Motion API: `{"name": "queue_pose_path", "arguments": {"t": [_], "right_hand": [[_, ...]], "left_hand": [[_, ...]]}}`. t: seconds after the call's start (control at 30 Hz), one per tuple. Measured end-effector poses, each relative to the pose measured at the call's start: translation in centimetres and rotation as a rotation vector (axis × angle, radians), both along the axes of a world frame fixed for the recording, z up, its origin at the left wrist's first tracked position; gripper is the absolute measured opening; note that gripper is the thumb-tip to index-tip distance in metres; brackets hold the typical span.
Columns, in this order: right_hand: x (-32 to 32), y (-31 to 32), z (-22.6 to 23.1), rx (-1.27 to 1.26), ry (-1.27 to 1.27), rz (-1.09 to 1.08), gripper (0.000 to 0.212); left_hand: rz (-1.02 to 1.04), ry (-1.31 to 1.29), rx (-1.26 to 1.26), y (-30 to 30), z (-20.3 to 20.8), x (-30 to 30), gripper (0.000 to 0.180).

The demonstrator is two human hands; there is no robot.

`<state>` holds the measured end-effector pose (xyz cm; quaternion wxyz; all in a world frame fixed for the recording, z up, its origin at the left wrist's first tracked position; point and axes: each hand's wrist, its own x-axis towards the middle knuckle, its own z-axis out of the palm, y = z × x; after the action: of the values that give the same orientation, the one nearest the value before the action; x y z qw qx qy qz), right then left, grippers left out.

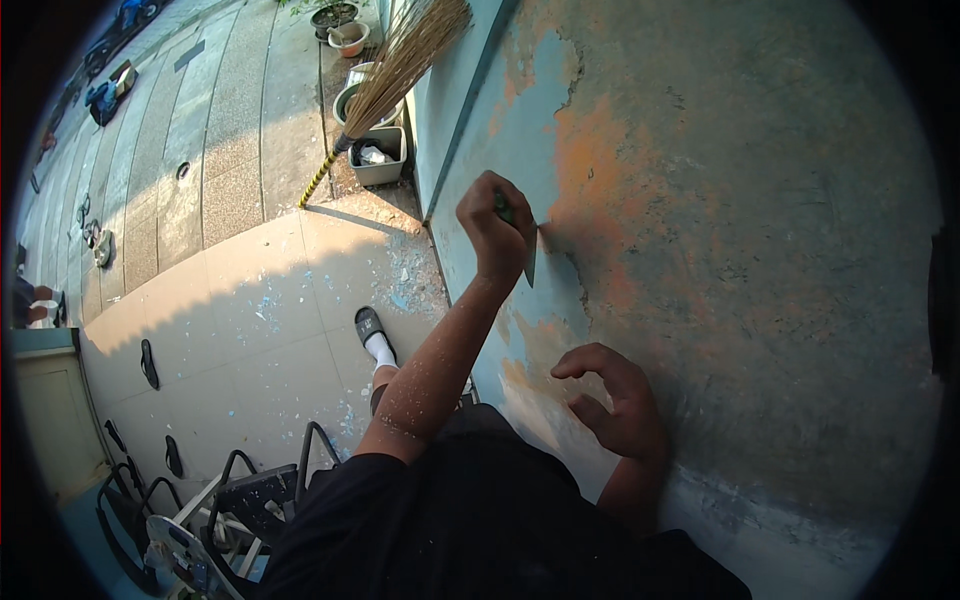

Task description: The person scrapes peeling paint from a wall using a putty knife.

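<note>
My left hand (pixel 495 228) is closed around the green handle of a scraper (pixel 531 262), raised near the wall. Its metal blade sticks out below my fist and looks narrow from this angle. Beside it, the wall (pixel 740 250) has light blue paint with a ragged edge, then orange patches and bare grey plaster. My right hand (pixel 618 400) is lower and to the right, close to the wall; its thumb and fingers are curved and apart, with nothing in them. Pale flecks dot my left forearm.
Paint flakes (pixel 400 285) litter the tiled floor (pixel 250 350) near my sandalled foot (pixel 372 330). A stick broom (pixel 400 80) leans by a grey bin (pixel 378 160) and potted plants (pixel 335 15). A dark-framed chair (pixel 255 500) stands at lower left; loose sandals (pixel 149 365) lie beyond.
</note>
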<state>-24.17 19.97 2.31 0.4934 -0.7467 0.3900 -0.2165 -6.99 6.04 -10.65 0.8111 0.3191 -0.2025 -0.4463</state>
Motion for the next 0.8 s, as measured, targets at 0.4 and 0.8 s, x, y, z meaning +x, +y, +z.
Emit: {"name": "queue_pose_path", "arguments": {"t": [0.4, 0.8], "right_hand": [[0.2, -0.3, -0.3, -0.018, -0.041, -0.017, 0.024], [2.7, 2.7, -4.3, 0.026, -0.134, -0.357, 0.065]], "left_hand": [[0.03, -0.28, 0.056, 0.5, -0.6, -0.3, 0.054], [-0.453, -0.935, -0.082, 14.0, 6.4, 0.0, 0.039]]}}
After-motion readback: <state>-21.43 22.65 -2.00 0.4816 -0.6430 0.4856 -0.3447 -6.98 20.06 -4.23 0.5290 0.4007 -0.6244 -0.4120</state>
